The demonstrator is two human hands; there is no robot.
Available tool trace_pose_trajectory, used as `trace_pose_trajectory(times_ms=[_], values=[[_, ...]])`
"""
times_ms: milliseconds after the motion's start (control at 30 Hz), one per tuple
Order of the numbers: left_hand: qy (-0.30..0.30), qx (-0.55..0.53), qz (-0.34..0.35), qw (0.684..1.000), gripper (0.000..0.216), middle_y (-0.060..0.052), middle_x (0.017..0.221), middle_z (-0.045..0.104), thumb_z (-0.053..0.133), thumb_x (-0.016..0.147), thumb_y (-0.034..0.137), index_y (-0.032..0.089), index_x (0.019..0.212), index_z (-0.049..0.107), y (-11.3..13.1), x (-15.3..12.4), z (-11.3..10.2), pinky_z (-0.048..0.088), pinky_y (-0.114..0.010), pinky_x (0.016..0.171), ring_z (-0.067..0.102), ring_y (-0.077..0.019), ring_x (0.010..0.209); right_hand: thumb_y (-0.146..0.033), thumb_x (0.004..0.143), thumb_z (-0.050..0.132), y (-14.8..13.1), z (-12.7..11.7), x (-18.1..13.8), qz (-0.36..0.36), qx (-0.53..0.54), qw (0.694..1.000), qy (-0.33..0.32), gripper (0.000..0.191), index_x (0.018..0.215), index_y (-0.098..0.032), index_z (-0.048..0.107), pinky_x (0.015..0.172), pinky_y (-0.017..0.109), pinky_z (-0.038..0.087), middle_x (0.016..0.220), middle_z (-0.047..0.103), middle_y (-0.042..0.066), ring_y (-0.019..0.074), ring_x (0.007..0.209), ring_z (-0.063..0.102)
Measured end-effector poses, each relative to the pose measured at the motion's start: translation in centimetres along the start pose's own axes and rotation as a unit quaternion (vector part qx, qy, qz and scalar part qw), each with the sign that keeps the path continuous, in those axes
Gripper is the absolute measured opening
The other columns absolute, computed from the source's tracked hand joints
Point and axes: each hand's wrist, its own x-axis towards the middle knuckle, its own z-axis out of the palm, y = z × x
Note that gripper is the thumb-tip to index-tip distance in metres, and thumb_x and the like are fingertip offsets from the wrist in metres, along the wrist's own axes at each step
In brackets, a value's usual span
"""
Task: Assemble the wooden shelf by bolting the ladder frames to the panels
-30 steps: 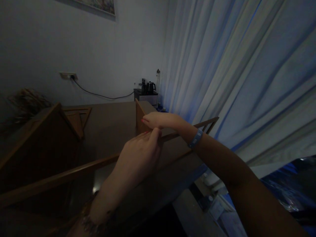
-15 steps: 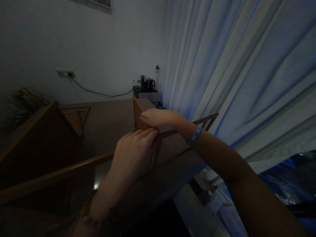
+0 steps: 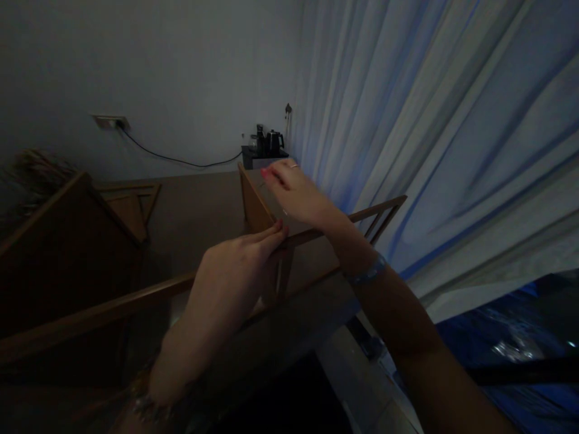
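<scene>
My left hand [image 3: 230, 271] has its fingers closed over a long wooden rail [image 3: 149, 295], where the rail meets an upright wooden panel [image 3: 256, 202]. The rail belongs to an open wooden frame with short bars at its right end. Just above this joint is my right hand [image 3: 296, 196], its fingers curled together and a ring on one finger. Whatever those fingers hold, if anything, is too dark and small to make out. A tiny pale spot shows under the right palm.
A second wooden panel [image 3: 67, 259] stands at left, with triangular wooden pieces [image 3: 129, 211] behind it on the brown surface [image 3: 199, 199]. Dried plants [image 3: 36, 172] are at far left. A black kettle [image 3: 274, 143] stands at the back. White curtains [image 3: 407, 108] hang at right.
My right hand has lifted up and away from the joint and turned, its fingers now above the panel. My left hand stays on the rail. The view has tilted slightly.
</scene>
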Motion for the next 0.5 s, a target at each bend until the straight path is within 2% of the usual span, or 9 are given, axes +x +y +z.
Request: trace_pose_trajectory(times_ms=[67,133,233,333,433,500], values=[[0.004,-0.01,-0.003,1.0,0.037,0.0,0.125,0.064,0.05,0.091,0.032,0.035,0.127,0.055,-0.1,0.0,0.1,0.057,-0.034,0.068,0.069,-0.027,0.1,-0.028,0.102,0.022,-0.9,-1.3,-3.0,0.045,-0.005,0.991,0.123,0.037,0.101,-0.018,0.058,0.084,0.029,0.039,0.104,0.057,0.006,0.0154,0.098,0.053],[0.009,-0.013,-0.006,1.0,0.037,0.0,0.128,0.062,0.05,0.09,0.035,0.037,0.127,0.054,-0.1,0.0,0.2,0.057,-0.034,0.069,0.069,-0.0268,0.099,-0.028,0.101,0.023,-1.9,-1.8,-6.8,0.068,-0.005,0.969,0.236,0.035,0.096,-0.02,0.056,0.082,0.03,0.039,0.094,0.057,0.005,0.0154,0.09,0.054],[0.016,-0.004,-0.016,1.0,0.037,-0.001,0.122,0.067,0.052,0.089,0.037,0.037,0.127,0.054,-0.1,0.0,0.3,0.056,-0.032,0.065,0.071,-0.0253,0.092,-0.034,0.099,0.033,-3.2,-0.4,-12.1,0.075,0.001,0.929,0.362,0.028,0.083,-0.022,0.053,0.081,0.034,0.037,0.077,0.056,0.001,0.0155,0.077,0.054],[0.012,0.011,-0.024,1.0,0.035,-0.001,0.111,0.072,0.051,0.09,0.038,0.037,0.125,0.055,-0.1,-0.2,0.4,0.052,-0.028,0.061,0.072,-0.0233,0.083,-0.035,0.097,0.04,-3.7,2.5,-14.6,0.082,-0.022,0.922,0.377,0.023,0.082,-0.023,0.052,0.079,0.034,0.034,0.071,0.058,-0.001,0.0145,0.07,0.054],[0.009,0.018,-0.03,0.999,0.033,-0.001,0.106,0.073,0.049,0.09,0.04,0.037,0.123,0.056,-0.2,-0.2,0.4,0.05,-0.026,0.06,0.072,-0.0221,0.079,-0.035,0.097,0.043,-3.6,4.7,-14.8,0.088,-0.036,0.932,0.35,0.022,0.082,-0.023,0.053,0.077,0.034,0.033,0.071,0.061,-0.002,0.0138,0.068,0.053],[0.014,0.019,-0.031,0.999,0.033,-0.001,0.104,0.074,0.049,0.09,0.041,0.037,0.122,0.056,-0.2,-0.2,0.5,0.049,-0.026,0.059,0.072,-0.0219,0.078,-0.037,0.098,0.042,-3.5,5.3,-14.4,0.093,-0.047,0.935,0.34,0.025,0.08,-0.023,0.053,0.077,0.034,0.032,0.07,0.061,-0.002,0.0138,0.067,0.053]])
